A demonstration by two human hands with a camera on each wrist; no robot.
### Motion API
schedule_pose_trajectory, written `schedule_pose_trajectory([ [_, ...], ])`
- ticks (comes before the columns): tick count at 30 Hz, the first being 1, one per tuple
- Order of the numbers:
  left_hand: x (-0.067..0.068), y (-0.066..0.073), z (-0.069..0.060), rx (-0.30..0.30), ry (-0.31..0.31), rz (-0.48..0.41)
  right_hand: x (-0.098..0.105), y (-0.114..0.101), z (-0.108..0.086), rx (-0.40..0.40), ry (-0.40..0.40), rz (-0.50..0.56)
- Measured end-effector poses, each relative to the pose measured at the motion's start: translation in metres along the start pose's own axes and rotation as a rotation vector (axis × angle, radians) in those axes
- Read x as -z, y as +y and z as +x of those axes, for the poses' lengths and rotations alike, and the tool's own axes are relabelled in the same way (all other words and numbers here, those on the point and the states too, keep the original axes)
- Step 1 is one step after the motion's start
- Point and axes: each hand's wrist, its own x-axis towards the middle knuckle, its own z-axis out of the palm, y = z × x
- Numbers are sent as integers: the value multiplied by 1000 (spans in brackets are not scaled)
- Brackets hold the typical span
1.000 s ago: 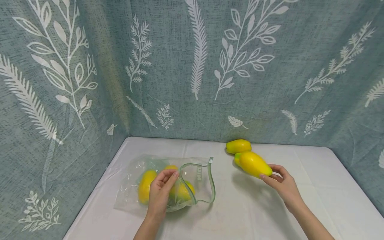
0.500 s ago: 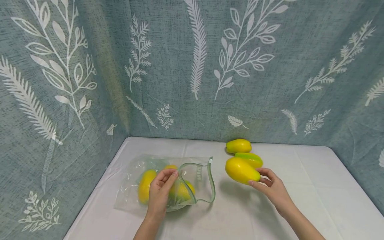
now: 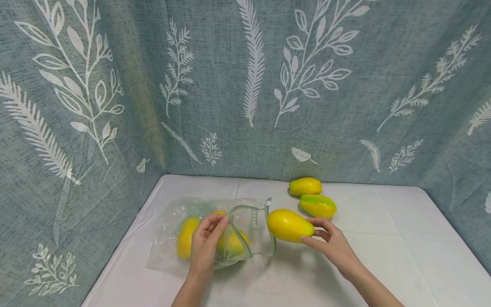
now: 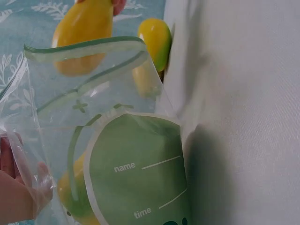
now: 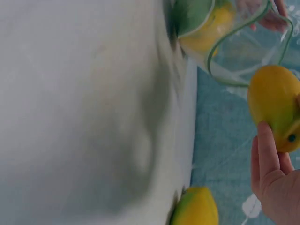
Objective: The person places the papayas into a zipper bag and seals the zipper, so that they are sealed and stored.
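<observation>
A clear bag (image 3: 165,238) with a green-edged mouth lies on its side, its mouth open to the right, with several yellow fruits (image 3: 186,238) inside. My left hand (image 3: 205,245) pinches the bag's edge near the mouth. My right hand (image 3: 337,247) grips one end of a yellow papaya-like fruit (image 3: 289,226), whose other end is at the bag's mouth. In the left wrist view that fruit (image 4: 82,33) shows beyond the bag's green rim (image 4: 89,47). The right wrist view shows the fruit (image 5: 272,98) held by thumb and fingers, beside the mouth.
Two more yellow-green fruits (image 3: 305,186) (image 3: 318,206) lie at the back of the white table (image 3: 391,238), right of centre. A patterned blue-green curtain (image 3: 226,106) stands behind the table and along its sides.
My right hand has moved left with the fruit, from beside the two back fruits to the bag's mouth. My left hand has hardly moved; the bag's mouth has shifted slightly.
</observation>
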Motion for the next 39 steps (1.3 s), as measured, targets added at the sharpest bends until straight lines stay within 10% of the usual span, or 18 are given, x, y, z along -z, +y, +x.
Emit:
schedule_pose_trajectory([
  [9,-4,2,0,-45,10,-7,-31,-15,10,26,-46,77],
  [17,-9,5,-2,-113,26,-61,-58,-33,11,163,-361,161],
  [22,-9,7,-3,-127,25,-69,-59,-33,7,232,-412,116],
  [39,-6,5,-3,-105,1,-42,-11,0,9,159,-65,-4],
])
